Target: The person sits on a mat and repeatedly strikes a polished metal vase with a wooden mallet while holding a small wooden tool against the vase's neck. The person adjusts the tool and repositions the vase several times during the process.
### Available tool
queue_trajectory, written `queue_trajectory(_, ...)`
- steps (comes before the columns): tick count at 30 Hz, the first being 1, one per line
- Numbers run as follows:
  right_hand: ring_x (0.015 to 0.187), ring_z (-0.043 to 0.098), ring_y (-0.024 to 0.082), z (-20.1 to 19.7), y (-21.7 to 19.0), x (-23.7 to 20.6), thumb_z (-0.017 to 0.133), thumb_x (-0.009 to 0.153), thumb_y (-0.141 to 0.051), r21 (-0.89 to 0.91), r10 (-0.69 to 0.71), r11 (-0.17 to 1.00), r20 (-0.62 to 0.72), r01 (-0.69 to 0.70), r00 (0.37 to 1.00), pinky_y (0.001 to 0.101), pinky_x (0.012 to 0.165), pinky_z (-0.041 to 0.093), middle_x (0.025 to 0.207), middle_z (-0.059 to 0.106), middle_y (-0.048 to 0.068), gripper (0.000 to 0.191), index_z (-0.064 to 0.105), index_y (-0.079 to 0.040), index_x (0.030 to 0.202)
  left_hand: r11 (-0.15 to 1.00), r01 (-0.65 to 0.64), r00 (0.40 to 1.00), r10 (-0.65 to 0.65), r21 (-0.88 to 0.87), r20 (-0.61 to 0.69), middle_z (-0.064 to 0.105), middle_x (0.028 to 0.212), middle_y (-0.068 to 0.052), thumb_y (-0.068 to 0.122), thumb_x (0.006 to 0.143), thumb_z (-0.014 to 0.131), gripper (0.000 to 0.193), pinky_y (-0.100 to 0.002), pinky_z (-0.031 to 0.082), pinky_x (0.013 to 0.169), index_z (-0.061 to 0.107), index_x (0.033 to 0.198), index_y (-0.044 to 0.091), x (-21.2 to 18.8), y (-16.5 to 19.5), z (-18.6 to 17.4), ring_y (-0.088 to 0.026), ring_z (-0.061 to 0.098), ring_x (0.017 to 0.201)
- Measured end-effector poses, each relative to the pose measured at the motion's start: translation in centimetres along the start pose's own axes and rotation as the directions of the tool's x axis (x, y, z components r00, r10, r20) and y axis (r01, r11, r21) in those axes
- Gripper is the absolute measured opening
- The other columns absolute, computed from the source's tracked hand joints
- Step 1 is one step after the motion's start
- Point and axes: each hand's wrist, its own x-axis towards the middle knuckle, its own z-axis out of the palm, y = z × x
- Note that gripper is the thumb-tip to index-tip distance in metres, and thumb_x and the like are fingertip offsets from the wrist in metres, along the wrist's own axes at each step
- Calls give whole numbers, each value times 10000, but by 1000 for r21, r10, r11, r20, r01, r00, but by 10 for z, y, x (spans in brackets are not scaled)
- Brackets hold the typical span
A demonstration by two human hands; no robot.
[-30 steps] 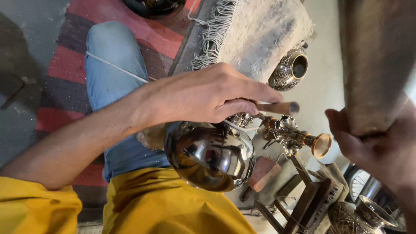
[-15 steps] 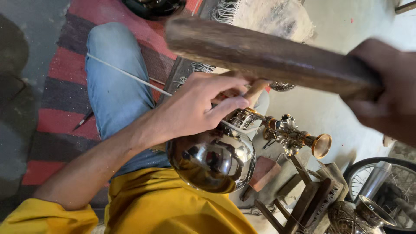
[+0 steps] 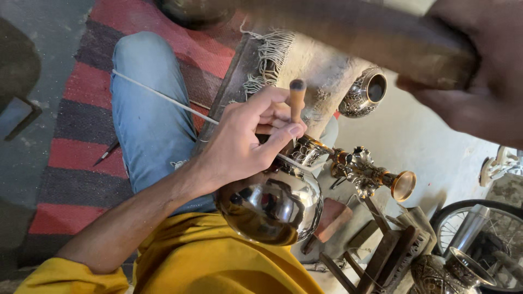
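Wooden-handled chisel punch (image 3: 297, 103) pinched upright in left hand (image 3: 245, 141), tip on engraved neck of polished round silver metal vessel (image 3: 272, 204) resting on lap, right hand (image 3: 468, 92) clamped around blurred brown wooden mallet (image 3: 376, 38) above, small engraved silver pot (image 3: 364, 93) beyond, red striped rug (image 3: 71, 136) beneath.

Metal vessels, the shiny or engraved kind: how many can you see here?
3: a polished round pot under the left hand, an engraved one beside the fringed cloth, another bottom right. More may be hidden.
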Motion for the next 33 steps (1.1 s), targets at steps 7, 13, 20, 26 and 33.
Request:
queue_trajectory(7,566,696,166,-22,-24,7,840,801,-271,-415,273,891,165,-185,948,330,605,597,628,688,44,401,691,-207,1169,996,44,998,-47,-80,-30,784,1086,-147,125,1008,690,311,-311,660,903,556,1257,-5,1,0,2,-184,796,987)
queue_trajectory(13,564,732,153,-26,-22,9,821,763,-243,-556,176,831,225,-22,958,329,626,601,588,691,15,436,677,-248,1174,994,11,998,-18,-110,-61,772,1108,-158,137,1022,675,308,-312,656,908,536,1256,-6,-1,-2,2,-193,790,1026)
queue_trajectory(20,574,651,190,-32,-35,6,790,812,-181,-320,163,940,107,-122,981,370,557,562,640,594,47,302,676,-146,1089,998,-5,998,1,-55,-66,776,1095,-149,161,1044,662,282,-326,655,942,512,1223,3,-3,-3,1,-204,789,1048)
queue_trajectory(26,484,677,179,-28,-36,8,789,832,-265,-453,144,889,118,-76,983,353,555,562,515,611,48,266,685,-193,1066,998,8,999,-10,-61,-43,783,1097,-147,153,1040,653,291,-348,655,942,537,1262,6,0,3,-1,-209,790,1051)
queue_trajectory(33,497,651,160,-15,-14,-11,779,834,-277,-375,155,921,99,-107,983,340,535,565,525,624,38,270,682,-180,1066,999,-18,1000,18,-43,15,779,1119,-149,132,1058,617,293,-328,674,939,534,1298,-14,2,6,0,-208,794,1061)
